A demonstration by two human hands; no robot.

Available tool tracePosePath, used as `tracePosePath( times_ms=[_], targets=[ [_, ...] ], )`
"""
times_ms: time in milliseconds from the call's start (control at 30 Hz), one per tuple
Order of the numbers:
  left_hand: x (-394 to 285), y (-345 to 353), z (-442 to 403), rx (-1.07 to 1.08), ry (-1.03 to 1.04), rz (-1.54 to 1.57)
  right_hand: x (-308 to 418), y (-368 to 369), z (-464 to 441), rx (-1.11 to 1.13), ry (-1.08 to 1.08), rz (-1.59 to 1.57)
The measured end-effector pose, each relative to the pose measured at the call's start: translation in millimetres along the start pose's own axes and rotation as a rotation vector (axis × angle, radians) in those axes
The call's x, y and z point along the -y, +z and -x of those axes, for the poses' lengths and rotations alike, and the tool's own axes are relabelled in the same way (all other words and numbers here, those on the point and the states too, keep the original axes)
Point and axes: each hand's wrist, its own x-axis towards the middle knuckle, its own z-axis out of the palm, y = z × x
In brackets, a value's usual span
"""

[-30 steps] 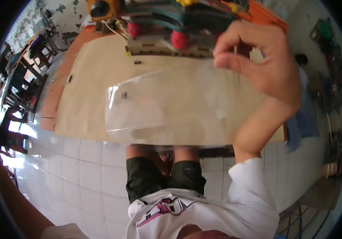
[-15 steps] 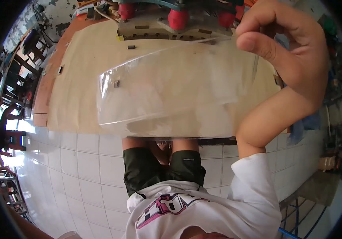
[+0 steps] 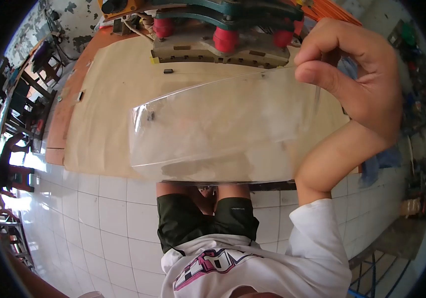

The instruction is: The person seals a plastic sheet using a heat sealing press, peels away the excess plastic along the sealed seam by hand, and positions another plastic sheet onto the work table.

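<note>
Right thumb and forefinger are pressed together, the right hand pinching a clear, thin plastic bag by its upper right corner, up above the table. From that grip the bag's long axis runs leftward and slightly back toward the wearer, so nearly all of the film lies to the left of the fingers, its far end well apart from them. Its right end is the near one for this hand; the left hand cannot be seen, so its state cannot be told. Beneath the film lies a broad sheet of tan paper covering much of the orange-brown tabletop. A small dark piece shows at the bag's left end, though whether it sits inside or beneath the plastic is unclear. Beyond the bag's upper edge, a small black block lies on the paper, near the grey slotted base of a dark green metal frame with red round supports. Another small dark piece lies farther left. Past the right forearm, blue cloth hangs by the table's right side; pale floor tiles show below the near edge.
</note>
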Motion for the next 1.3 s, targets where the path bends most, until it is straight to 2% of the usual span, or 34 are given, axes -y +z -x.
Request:
tracePosePath(
  times_ms=[300, 400, 467, 867, 1033, 1300],
  targets=[
    [-9.4, 0.5, -4.1, -0.021, 0.024, 0.02, -0.5, -1.1, 3.4, -0.021, 0.019, -0.029],
    [-17.6, -0.5, -2.8, -0.029, 0.041, 0.026, -3.4, 3.8, 3.1, -0.073, 0.012, -0.143],
    [-21.4, 0.3, -2.1, -0.037, 0.047, 0.032, -1.8, 2.7, 3.3, -0.081, 0.027, -0.048],
    [-31.3, 6.2, -7.2, -0.087, 0.082, 0.085, -3.3, 2.4, 4.3, -0.084, -0.018, -0.053],
    [-29.2, 11.3, -9.5, -0.12, 0.112, 0.135, 0.3, 2.2, 6.6, -0.083, 0.036, -0.053],
    [-30.5, 22.1, -31.4, -0.2, 0.211, 0.293, -3.8, 0.0, 4.3, -0.101, 0.031, -0.039]
  ],
)
